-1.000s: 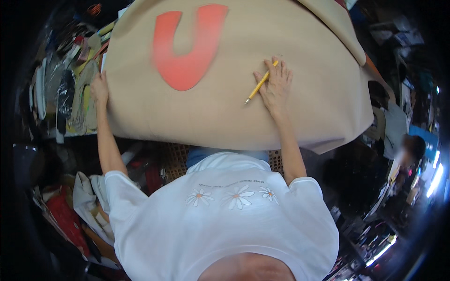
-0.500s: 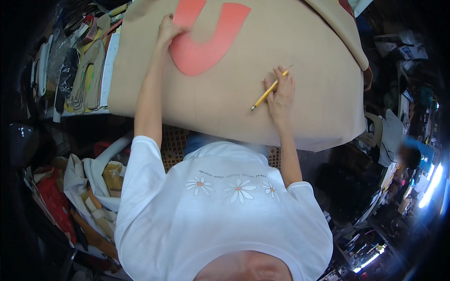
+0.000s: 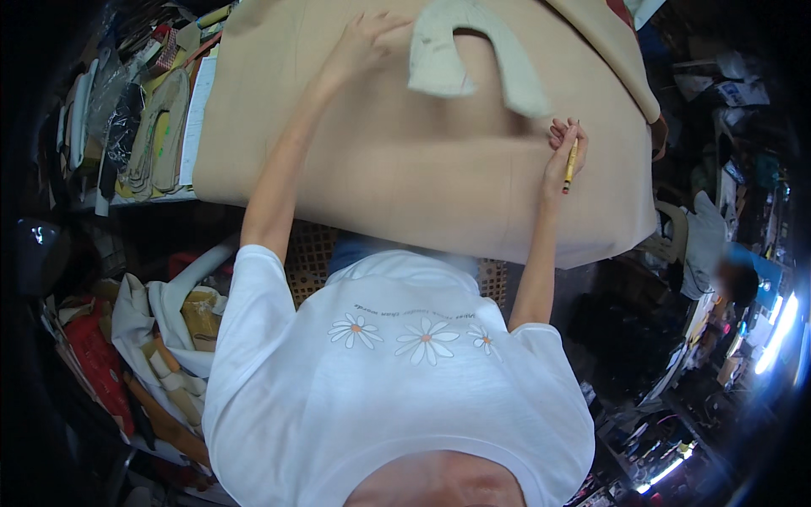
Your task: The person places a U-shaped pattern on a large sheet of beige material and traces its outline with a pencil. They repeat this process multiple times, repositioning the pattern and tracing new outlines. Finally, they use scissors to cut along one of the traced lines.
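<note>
A U-shaped piece [image 3: 515, 68] lies over the tan sheet [image 3: 355, 186], its pale grey-green face up and its two ends pointing toward me. A shadow beneath suggests it is partly off the sheet. Left of it, my left hand [image 3: 361, 46] is raised with fingers spread, slightly blurred and holding nothing. My right hand [image 3: 564, 152] is by the piece's right end, fingers curled round a yellow pencil [image 3: 570, 166]. Whether those fingertips touch the piece, I cannot tell.
Curved cardboard patterns [image 3: 160, 135] and papers crowd the table's left side. The sheet's far right edge is rolled up [image 3: 608, 51]. Below left stand rolls and scraps of material [image 3: 173, 338]. Another person [image 3: 710, 245] is at the right.
The U-shaped piece has turned from its red face to its pale one and shifted right, ends now toward me. My left hand has let go; my right hand moved right with the pencil.
</note>
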`<state>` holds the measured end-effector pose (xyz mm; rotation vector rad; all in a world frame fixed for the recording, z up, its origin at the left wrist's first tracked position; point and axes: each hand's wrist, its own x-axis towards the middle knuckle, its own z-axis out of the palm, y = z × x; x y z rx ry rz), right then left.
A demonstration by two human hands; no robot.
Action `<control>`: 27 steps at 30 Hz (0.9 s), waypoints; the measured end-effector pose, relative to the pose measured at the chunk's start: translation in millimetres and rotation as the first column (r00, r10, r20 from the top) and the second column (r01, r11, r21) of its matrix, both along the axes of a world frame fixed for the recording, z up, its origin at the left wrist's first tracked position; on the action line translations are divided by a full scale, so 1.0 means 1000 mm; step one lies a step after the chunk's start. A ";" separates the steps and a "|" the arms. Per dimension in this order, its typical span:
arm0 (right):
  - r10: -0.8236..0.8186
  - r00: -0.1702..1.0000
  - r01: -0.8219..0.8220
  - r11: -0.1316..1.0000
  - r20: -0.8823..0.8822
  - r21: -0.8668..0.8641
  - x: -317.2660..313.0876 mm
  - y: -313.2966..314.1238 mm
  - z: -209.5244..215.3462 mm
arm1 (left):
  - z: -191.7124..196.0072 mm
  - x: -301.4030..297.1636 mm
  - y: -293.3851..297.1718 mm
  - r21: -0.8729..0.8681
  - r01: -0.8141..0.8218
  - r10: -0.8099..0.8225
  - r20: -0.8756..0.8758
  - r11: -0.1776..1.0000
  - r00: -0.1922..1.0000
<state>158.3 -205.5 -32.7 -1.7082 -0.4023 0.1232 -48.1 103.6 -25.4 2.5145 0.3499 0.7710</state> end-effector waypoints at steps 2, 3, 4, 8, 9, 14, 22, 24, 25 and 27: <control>-0.002 0.998 0.009 0.992 0.058 -0.125 0.009 0.000 -0.004 | -0.023 -0.009 -0.030 -0.314 -0.155 0.157 -0.020 0.937 0.987; 0.016 0.985 0.018 0.981 0.173 -0.195 0.014 0.002 -0.006 | -0.032 -0.016 -0.049 -0.645 -0.197 0.215 -0.053 0.738 0.975; 0.021 0.967 0.055 0.957 0.255 -0.285 0.018 0.006 -0.009 | -0.038 -0.022 -0.068 -0.406 -0.218 0.215 -0.054 0.888 0.975; 0.206 0.899 -0.025 0.905 0.386 -0.424 0.028 0.031 -0.017 | -0.050 -0.037 -0.130 -0.043 -0.238 0.232 -0.114 0.970 0.966; 0.231 0.888 -0.040 0.901 0.398 -0.433 0.027 0.035 -0.018 | -0.050 -0.037 -0.134 -0.064 -0.248 0.241 -0.100 0.967 0.965; 0.090 0.948 0.023 0.937 0.307 -0.349 0.015 0.031 -0.021 | -0.052 -0.037 -0.125 -0.220 -0.252 0.242 -0.073 0.942 0.968; 0.109 0.953 -0.053 0.979 0.284 -0.198 0.020 0.027 -0.031 | -0.057 -0.039 -0.120 -0.275 -0.229 0.246 0.030 0.934 0.969; 0.116 0.952 -0.066 0.981 0.283 -0.180 0.022 0.027 -0.032 | -0.057 -0.039 -0.120 -0.267 -0.232 0.252 0.040 0.935 0.967; 0.115 0.954 -0.066 0.981 0.276 -0.180 0.022 0.026 -0.033 | -0.058 -0.039 -0.120 -0.269 -0.231 0.252 0.046 0.935 0.967; 0.106 0.966 -0.065 0.982 0.235 -0.178 0.021 0.025 -0.033 | -0.058 -0.039 -0.121 -0.277 -0.233 0.257 0.053 0.932 0.965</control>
